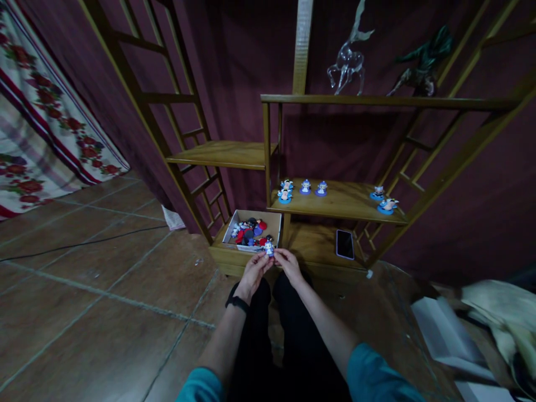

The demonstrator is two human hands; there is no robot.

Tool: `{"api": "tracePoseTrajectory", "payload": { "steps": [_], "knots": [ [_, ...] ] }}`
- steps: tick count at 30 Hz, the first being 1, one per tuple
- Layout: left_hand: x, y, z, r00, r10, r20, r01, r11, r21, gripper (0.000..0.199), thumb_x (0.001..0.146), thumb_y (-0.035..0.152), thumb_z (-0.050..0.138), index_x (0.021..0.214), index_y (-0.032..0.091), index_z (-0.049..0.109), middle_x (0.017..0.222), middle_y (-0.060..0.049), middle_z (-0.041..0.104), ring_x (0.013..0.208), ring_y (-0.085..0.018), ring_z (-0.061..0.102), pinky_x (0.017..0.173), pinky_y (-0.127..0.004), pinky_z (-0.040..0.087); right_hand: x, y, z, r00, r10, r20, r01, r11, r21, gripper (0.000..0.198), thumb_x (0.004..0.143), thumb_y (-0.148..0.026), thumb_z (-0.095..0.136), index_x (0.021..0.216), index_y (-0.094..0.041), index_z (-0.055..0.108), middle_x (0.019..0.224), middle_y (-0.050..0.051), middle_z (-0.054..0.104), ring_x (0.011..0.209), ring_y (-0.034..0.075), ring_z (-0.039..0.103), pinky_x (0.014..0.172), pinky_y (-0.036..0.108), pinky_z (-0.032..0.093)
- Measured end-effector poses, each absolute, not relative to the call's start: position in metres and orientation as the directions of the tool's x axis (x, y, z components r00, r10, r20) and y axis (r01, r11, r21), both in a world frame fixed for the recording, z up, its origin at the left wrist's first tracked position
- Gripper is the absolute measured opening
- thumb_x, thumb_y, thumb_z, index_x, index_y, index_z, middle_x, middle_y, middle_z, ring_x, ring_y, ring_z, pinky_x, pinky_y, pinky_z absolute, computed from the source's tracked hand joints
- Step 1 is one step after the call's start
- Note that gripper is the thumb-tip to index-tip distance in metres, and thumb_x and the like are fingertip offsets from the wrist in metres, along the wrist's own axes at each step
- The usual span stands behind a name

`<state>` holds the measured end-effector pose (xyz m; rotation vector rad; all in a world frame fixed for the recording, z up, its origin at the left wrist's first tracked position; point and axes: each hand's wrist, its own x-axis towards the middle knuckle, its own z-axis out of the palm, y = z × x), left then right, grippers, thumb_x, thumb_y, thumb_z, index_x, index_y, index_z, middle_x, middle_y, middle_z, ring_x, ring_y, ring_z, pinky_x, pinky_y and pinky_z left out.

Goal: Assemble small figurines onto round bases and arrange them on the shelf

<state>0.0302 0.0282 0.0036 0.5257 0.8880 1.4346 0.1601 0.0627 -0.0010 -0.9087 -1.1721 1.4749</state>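
A small white-and-purple figurine (268, 249) is held upright between my two hands, just in front of the cardboard box. My left hand (254, 271) pinches it from the left, and my right hand (288, 264) grips its right side with the fingertips. Behind it the open box (274, 220) holds several figurines (247, 230) in red, black, blue and white. On the shelf above stand two purple-based figurines (313, 188), with blue-based figurines (285, 192) to their left and two more blue-based figurines (383, 201) at the right end.
A phone (345, 244) lies on the low shelf. On the top shelf (377, 101) stand a clear deer statue (347, 61) and a dark statue (422, 64). A cable (92, 243) crosses the tiled floor at left. A white box (448, 329) and pale cloth (494, 312) lie at right.
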Motion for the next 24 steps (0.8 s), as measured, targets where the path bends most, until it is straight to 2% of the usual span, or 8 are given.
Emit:
{"api": "tracePoseTrajectory", "payload": {
  "steps": [8, 13, 17, 24],
  "knots": [
    [0.037, 0.019, 0.015, -0.047, 0.964, -0.263, -0.637, 0.174, 0.751, 0.027, 0.069, 0.03, 0.071, 0.088, 0.014, 0.06, 0.08, -0.007, 0.07, 0.074, -0.014, 0.066, 0.07, -0.025, 0.051, 0.167, 0.05, 0.016, -0.21, 0.977, 0.044, -0.241, -0.008, -0.97, 0.034, 0.069, -0.045, 0.065, 0.092, -0.021, 0.068, 0.079, 0.002, 0.067, 0.066, 0.015, 0.059, 0.062, 0.027, 0.049],
    [0.044, 0.011, 0.019, 0.006, 0.966, -0.258, -0.654, 0.199, 0.73, 0.027, 0.074, 0.035, 0.066, 0.09, 0.014, 0.061, 0.079, -0.008, 0.069, 0.073, -0.014, 0.065, 0.068, -0.025, 0.051, 0.171, 0.047, 0.016, -0.184, 0.982, 0.045, -0.25, -0.003, -0.968, 0.032, 0.068, -0.045, 0.065, 0.09, -0.021, 0.068, 0.076, 0.001, 0.065, 0.061, 0.013, 0.057, 0.059, 0.026, 0.047],
    [0.048, 0.007, 0.024, 0.03, 0.952, -0.304, -0.676, 0.243, 0.696, 0.028, 0.076, 0.037, 0.063, 0.088, 0.012, 0.063, 0.076, -0.008, 0.068, 0.07, -0.013, 0.065, 0.065, -0.023, 0.05, 0.173, 0.046, 0.013, -0.187, 0.981, 0.058, -0.25, 0.01, -0.968, 0.031, 0.067, -0.042, 0.066, 0.089, -0.021, 0.067, 0.081, 0.001, 0.066, 0.066, 0.014, 0.058, 0.06, 0.025, 0.047],
    [0.054, 0.0, 0.039, 0.085, 0.914, -0.398, -0.703, 0.338, 0.626, 0.027, 0.079, 0.037, 0.059, 0.081, 0.01, 0.064, 0.071, -0.008, 0.067, 0.06, -0.011, 0.062, 0.059, -0.021, 0.049, 0.176, 0.048, 0.012, -0.181, 0.975, 0.13, -0.161, 0.101, -0.982, 0.026, 0.067, -0.04, 0.066, 0.085, -0.021, 0.066, 0.079, 0.001, 0.065, 0.072, 0.016, 0.059, 0.067, 0.027, 0.048]
  ]
}}
